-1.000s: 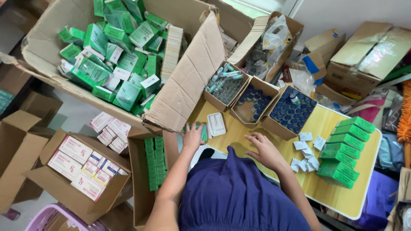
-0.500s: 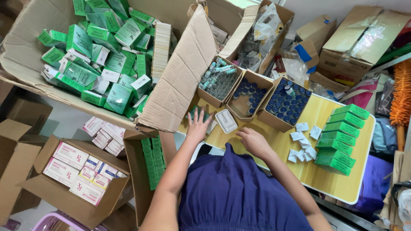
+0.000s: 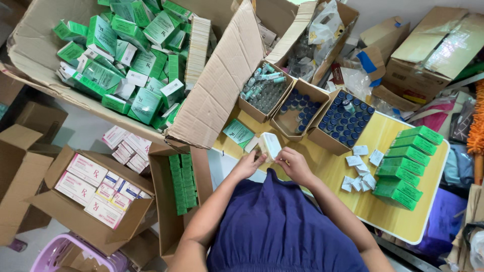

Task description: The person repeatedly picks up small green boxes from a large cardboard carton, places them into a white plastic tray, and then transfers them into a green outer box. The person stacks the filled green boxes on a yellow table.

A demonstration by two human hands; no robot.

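Note:
My left hand (image 3: 248,164) and my right hand (image 3: 292,162) meet over the near edge of the yellow table (image 3: 398,221), both gripping a small white carton (image 3: 269,145) between them. A flat green carton (image 3: 238,132) lies on the table just beyond my left hand. Behind it stand three small cardboard trays: one with clear vials (image 3: 262,93), one partly filled with blue-capped vials (image 3: 297,111), one full of blue-capped vials (image 3: 345,121). Folded white leaflets (image 3: 359,168) lie to the right of my right hand.
A stack of green cartons (image 3: 408,163) sits at the table's right end. A big cardboard box (image 3: 217,95) of loose green cartons tilts at upper left. On the floor to the left stand a box of upright green cartons (image 3: 182,182) and a box of pink-and-white cartons (image 3: 98,189).
Both hands have come together and lifted the white carton off the table toward my body. Before, my left hand lay flat on the table beside it.

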